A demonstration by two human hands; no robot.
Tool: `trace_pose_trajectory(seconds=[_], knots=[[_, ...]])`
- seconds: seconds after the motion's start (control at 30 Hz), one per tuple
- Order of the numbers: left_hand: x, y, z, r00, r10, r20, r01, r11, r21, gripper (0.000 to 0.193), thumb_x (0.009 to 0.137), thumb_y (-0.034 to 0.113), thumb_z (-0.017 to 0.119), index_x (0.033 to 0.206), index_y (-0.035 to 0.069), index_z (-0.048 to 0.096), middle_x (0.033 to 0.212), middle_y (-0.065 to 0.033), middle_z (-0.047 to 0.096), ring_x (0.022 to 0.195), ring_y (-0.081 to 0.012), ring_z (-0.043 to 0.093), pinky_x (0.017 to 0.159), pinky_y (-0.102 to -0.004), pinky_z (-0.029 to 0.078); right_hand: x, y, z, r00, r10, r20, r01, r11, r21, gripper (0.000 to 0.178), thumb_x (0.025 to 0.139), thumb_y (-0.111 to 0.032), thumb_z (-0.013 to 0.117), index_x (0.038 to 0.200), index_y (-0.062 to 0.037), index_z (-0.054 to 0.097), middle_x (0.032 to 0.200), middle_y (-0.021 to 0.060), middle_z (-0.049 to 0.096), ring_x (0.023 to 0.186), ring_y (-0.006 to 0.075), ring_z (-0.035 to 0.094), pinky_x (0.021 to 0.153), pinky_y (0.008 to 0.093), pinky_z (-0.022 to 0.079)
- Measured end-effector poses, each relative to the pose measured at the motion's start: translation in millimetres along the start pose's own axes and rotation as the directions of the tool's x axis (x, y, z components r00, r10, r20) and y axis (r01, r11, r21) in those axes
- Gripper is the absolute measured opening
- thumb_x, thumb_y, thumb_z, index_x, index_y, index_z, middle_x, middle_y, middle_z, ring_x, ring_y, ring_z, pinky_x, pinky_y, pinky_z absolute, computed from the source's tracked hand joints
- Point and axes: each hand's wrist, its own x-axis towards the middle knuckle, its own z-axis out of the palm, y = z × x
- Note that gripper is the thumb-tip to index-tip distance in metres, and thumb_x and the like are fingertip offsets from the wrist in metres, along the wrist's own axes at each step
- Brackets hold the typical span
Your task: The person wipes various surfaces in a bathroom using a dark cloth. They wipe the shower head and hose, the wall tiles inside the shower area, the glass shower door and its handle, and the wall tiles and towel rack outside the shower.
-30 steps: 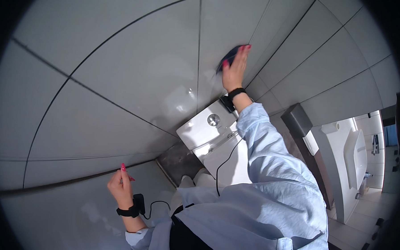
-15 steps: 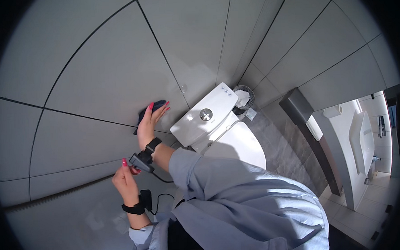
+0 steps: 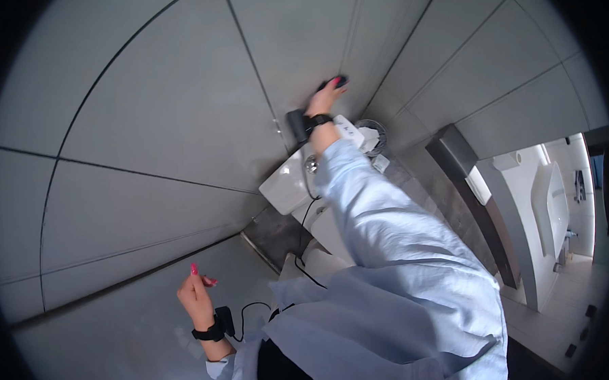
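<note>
My right hand (image 3: 322, 102) reaches far out over the toilet tank (image 3: 282, 184) and presses a dark cloth (image 3: 341, 80) against the grey tiled wall (image 3: 178, 107). Its fingers are closed over the cloth and a little blurred. My left hand (image 3: 197, 296) hangs in the air near the lower left, away from the wall, its fingers loosely bent and apart with nothing in them. Each wrist wears a black strap with a small dark box and a cable. My right sleeve hides much of the toilet.
Beside the tank stands a waste bin (image 3: 382, 133) with white paper in it. A dark dispenser (image 3: 452, 151) is fixed on the right wall. Farther right are a white washbasin (image 3: 552, 213) and a mirror. Grey floor tiles (image 3: 427, 191) show between.
My right hand has swept to the right along the wall with the cloth, from left of the tank to above its right end. My left hand has dropped slightly.
</note>
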Motion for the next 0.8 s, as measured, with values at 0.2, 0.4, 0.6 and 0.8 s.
trace_pose_trajectory(seconds=[0.2, 0.4, 0.6, 0.8], knots=[[-17.6, -14.8, -9.2, 0.996, -0.073, -0.042, 0.072, 0.997, -0.017, 0.049, 0.105, 0.027, 0.041, 0.069, -0.002, 0.056, 0.064, -0.0107, 0.064, 0.059, -0.0163, 0.062, 0.06, -0.0285, 0.048, -223.8, 48.3, 21.9, 0.815, 0.579, 0.01, -0.565, 0.792, 0.232, 0.08, 0.097, -0.061, 0.037, 0.146, 0.0015, 0.034, 0.146, 0.0212, 0.044, 0.132, 0.0339, 0.043, 0.111, 0.0398, 0.03], [-30.2, -41.5, -13.5, 0.964, -0.175, -0.202, 0.145, 0.978, -0.153, 0.053, 0.105, 0.032, 0.043, 0.069, -0.003, 0.057, 0.062, -0.0106, 0.063, 0.057, -0.0156, 0.061, 0.058, -0.0275, 0.047, -238.3, 38.6, -8.0, 0.033, 0.881, 0.473, -0.982, -0.06, 0.179, 0.069, 0.097, -0.059, 0.038, 0.138, -0.0037, 0.042, 0.136, 0.0213, 0.051, 0.123, 0.0386, 0.05, 0.097, 0.0584, 0.039], [-46.6, -42.6, 17.8, 0.984, -0.137, -0.116, 0.099, 0.954, -0.282, 0.052, 0.106, 0.031, 0.042, 0.07, -0.003, 0.058, 0.065, -0.0102, 0.063, 0.061, -0.0153, 0.061, 0.061, -0.0281, 0.048, -187.4, 26.7, -63.8, 0.103, 0.875, 0.473, -0.995, 0.095, 0.04, 0.077, 0.093, -0.065, 0.044, 0.144, -0.0071, 0.036, 0.129, 0.0141, 0.06, 0.111, 0.0293, 0.059, 0.095, 0.0406, 0.047], [-52.6, -17.7, 47.2, 0.997, -0.036, 0.069, 0.056, 0.946, -0.318, 0.045, 0.105, 0.022, 0.04, 0.073, -0.004, 0.058, 0.067, -0.0094, 0.063, 0.064, -0.0162, 0.062, 0.064, -0.0291, 0.049, -126.2, -24.4, -147.8, 0.35, 0.128, 0.928, -0.935, 0.1, 0.339, 0.049, 0.1, -0.032, 0.031, 0.132, -0.0014, 0.052, 0.14, 0.0115, 0.054, 0.13, 0.0284, 0.049, 0.112, 0.0419, 0.035]])
